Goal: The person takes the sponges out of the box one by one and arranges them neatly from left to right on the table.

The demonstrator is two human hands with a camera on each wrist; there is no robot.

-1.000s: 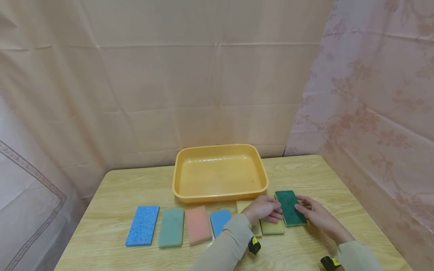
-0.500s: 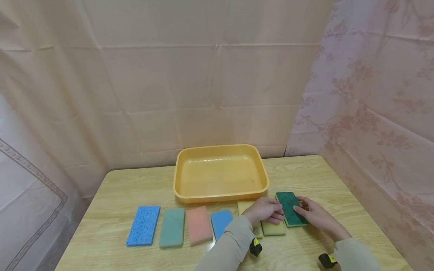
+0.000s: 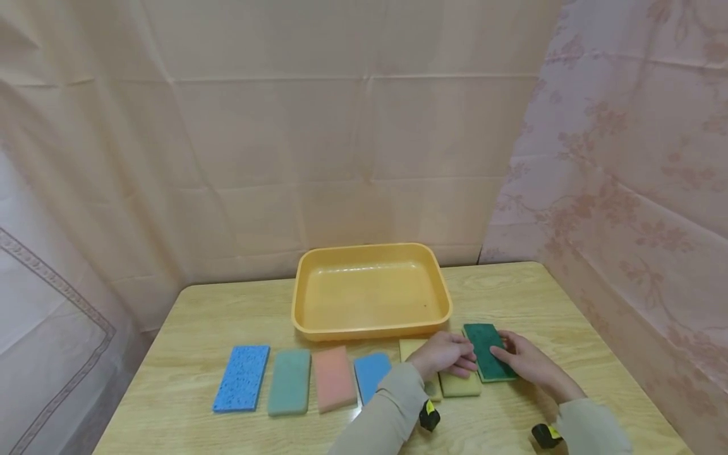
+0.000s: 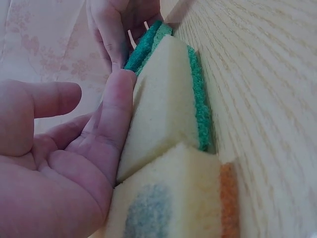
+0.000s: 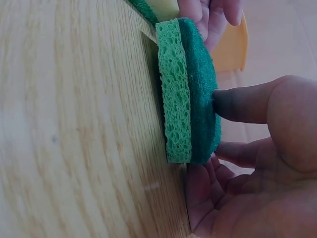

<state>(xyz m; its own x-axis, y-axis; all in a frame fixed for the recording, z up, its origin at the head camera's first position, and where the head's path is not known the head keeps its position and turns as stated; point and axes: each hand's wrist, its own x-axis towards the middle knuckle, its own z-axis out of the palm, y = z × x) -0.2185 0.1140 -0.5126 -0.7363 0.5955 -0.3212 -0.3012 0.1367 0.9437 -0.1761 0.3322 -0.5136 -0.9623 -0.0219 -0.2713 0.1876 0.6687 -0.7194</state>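
A dark green scouring sponge [image 3: 485,351] with a light green porous underside lies at the right end of a row of sponges. My right hand [image 3: 530,361] grips its right side, thumb [image 5: 242,105] on the dark top and fingers curled at the edge. My left hand [image 3: 442,355] rests with relaxed fingers over a pale yellow sponge [image 3: 462,385] backed with green, fingertips right by the dark green sponge's left edge. Another pale yellow sponge [image 4: 198,178], with a dark patch and an orange backing, lies beside it, partly hidden by the left hand and sleeve.
A yellow tray [image 3: 372,332] stands behind the row. Leftward lie a blue trapezoid-like sponge [image 3: 371,371], a pink sponge [image 3: 333,379], a grey-green sponge [image 3: 289,383] and a speckled blue sponge [image 3: 241,379]. The wooden table [image 3: 227,309] meets curtains at back and right.
My right wrist has drifted slightly left while the hand keeps its hold on the dark green sponge. The left hand stays almost where it was.
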